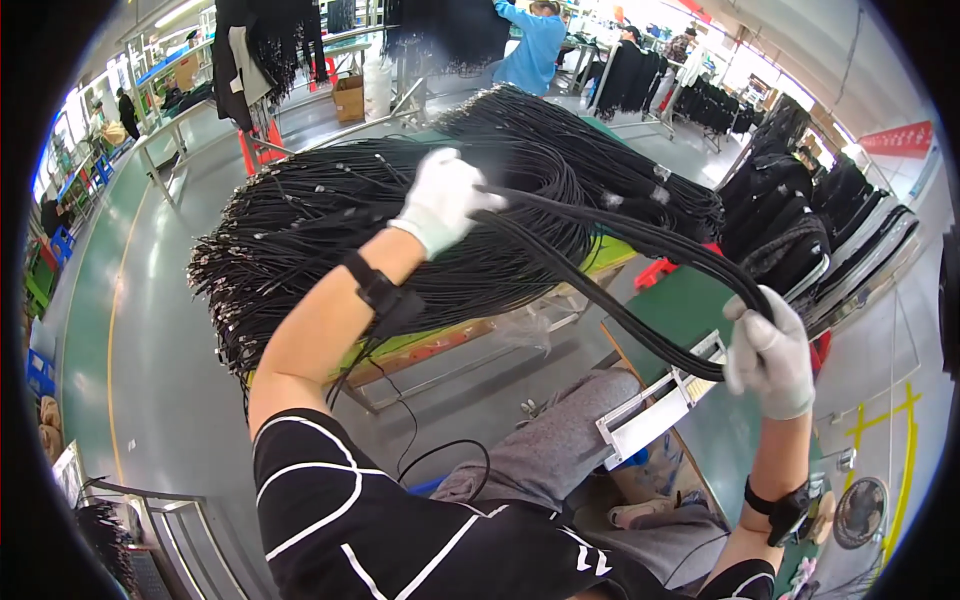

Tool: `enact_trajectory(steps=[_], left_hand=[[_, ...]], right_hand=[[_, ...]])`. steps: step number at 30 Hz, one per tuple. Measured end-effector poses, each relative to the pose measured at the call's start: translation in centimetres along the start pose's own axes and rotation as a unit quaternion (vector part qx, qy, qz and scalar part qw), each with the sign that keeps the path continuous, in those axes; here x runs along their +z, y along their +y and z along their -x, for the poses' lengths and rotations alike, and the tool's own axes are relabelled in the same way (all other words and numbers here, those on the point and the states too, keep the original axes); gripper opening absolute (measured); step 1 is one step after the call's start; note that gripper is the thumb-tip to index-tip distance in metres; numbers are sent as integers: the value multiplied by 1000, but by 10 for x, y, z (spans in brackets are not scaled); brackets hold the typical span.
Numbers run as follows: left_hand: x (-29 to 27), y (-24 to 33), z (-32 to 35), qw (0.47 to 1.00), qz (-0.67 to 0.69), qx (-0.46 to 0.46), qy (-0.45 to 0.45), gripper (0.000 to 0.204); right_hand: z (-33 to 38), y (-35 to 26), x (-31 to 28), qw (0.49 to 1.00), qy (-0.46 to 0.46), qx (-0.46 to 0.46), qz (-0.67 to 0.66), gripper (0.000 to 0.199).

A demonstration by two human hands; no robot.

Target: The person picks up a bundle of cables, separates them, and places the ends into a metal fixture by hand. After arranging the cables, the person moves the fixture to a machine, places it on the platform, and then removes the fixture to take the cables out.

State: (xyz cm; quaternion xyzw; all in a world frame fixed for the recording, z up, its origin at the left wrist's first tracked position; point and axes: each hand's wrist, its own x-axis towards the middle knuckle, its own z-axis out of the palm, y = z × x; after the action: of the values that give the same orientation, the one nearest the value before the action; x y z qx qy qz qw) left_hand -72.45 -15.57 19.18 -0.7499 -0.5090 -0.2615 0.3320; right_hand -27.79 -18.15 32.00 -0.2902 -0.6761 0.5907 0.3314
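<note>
Head view: at left, crowded ends in the black cable pile (320, 222) could snag beside the gloved left hand (445, 202), whose blurred fingers seem closed on one end of a looped cable bundle (650, 229). It spans the air between both hands; its lower strand, if it sags, might catch the white-framed tray (648, 432). Gripping the far bend, the gloved right hand (772, 355) could shed cables if its fingers loosen.
</note>
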Motion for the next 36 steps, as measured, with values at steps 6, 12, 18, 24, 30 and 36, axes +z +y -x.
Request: enact_trajectory(steps=[6, 12, 18, 24, 30, 36], left_hand=[[-62, -88, 16, 977, -193, -78, -41, 14], [-116, -150, -17, 979, -184, -75, 42, 25], [-88, -114, -34, 998, -62, -20, 2, 48], [-39, 69, -133, 985, 104, 83, -109, 40], [69, 244, -172, 940, 177, 209, -203, 17], [164, 437, -186, 868, 295, 328, -228, 21]], right_hand=[[30, -13, -66, 991, 105, 41, 73, 25], [60, 21, -87, 968, 244, -23, 61, 21], [133, 76, -138, 939, 324, 22, -118, 20], [266, 182, -229, 813, 459, 62, -353, 15], [446, 215, -295, 712, 668, 14, -217, 16], [554, 231, -374, 604, 796, -25, -14, 32]])
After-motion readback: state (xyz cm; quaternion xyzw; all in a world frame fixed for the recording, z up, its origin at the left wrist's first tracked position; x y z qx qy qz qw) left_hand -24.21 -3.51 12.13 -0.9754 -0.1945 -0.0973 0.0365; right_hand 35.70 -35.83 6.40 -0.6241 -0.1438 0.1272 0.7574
